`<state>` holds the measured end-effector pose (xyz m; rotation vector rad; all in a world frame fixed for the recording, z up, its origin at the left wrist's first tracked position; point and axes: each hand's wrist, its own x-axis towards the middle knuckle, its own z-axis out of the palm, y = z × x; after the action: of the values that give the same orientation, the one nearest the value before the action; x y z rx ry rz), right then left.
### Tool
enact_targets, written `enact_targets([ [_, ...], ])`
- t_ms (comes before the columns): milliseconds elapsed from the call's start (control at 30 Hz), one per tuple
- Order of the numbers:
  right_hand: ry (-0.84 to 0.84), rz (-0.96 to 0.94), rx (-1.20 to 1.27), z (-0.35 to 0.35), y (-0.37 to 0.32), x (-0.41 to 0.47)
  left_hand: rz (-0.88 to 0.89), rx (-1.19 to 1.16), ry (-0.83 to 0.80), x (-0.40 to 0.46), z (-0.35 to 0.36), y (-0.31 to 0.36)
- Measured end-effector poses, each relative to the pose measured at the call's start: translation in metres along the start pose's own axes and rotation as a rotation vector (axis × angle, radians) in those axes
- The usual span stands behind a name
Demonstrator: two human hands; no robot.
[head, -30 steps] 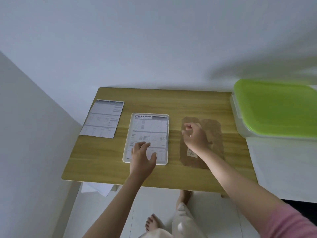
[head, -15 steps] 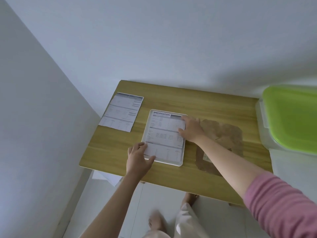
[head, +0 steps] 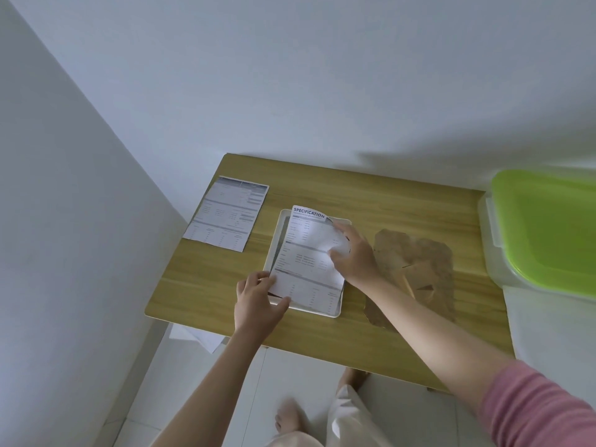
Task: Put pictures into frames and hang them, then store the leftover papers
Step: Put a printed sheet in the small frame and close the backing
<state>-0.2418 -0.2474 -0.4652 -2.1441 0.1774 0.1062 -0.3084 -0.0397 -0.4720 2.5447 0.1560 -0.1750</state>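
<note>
The right hand [head: 353,258] pinches the right edge of a white printed sheet headed "SPECIFICATION" [head: 306,250], its fingers [head: 337,253] curled around the paper so that the upper right part of the sheet bends up and catches the light. The left hand [head: 258,301] grips the lower left corner of the same sheet, thumb on top and fingers underneath, and its thumb also reaches across the near left rim of a white rectangular picture frame [head: 335,309]. The sheet lies over the frame, slightly skewed, with its top edge overhanging the frame's far rim and a dark strip of the frame's inside showing along the left.

The frame lies flat on a light wooden worktop [head: 403,195]. Just right of the frame, partly behind the right forearm, lies a crumpled brown piece of wrapping paper [head: 429,262]. To the left of the frame, apart from it, a second white printed sheet with grey tables [head: 227,212] lies flat near the worktop's far left corner. At the right edge stands a clear plastic storage box with a lime-green lid [head: 548,227]. A pink sleeve [head: 535,408] covers the right upper arm.
</note>
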Motion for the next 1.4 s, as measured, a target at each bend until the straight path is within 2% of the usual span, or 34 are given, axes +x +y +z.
enact_targets([
  [233,0.075,0.027,0.028,0.003,0.01,-0.038,0.003,-0.017,0.001,-0.002,-0.001,0.0],
  [400,0.135,0.029,0.155,-0.003,-0.006,-0.045,0.008,-0.085,-0.044,0.0,-0.01,0.004],
  [600,0.28,0.032,0.394,-0.031,-0.022,-0.067,0.005,-0.429,0.004,-0.008,-0.028,0.021],
  [767,0.392,0.088,0.453,-0.06,-0.013,-0.101,0.081,-0.624,-0.093,-0.025,-0.021,0.047],
  [933,0.53,0.112,0.481,-0.092,0.013,-0.143,0.054,-0.789,-0.219,-0.048,0.002,0.089],
  [1200,0.734,0.214,0.594,-0.177,0.071,-0.18,0.09,-0.744,-0.328,-0.061,0.049,0.161],
  [1400,0.779,0.26,0.519,-0.252,0.124,-0.204,0.122,-0.704,-0.447,-0.082,0.105,0.224],
])
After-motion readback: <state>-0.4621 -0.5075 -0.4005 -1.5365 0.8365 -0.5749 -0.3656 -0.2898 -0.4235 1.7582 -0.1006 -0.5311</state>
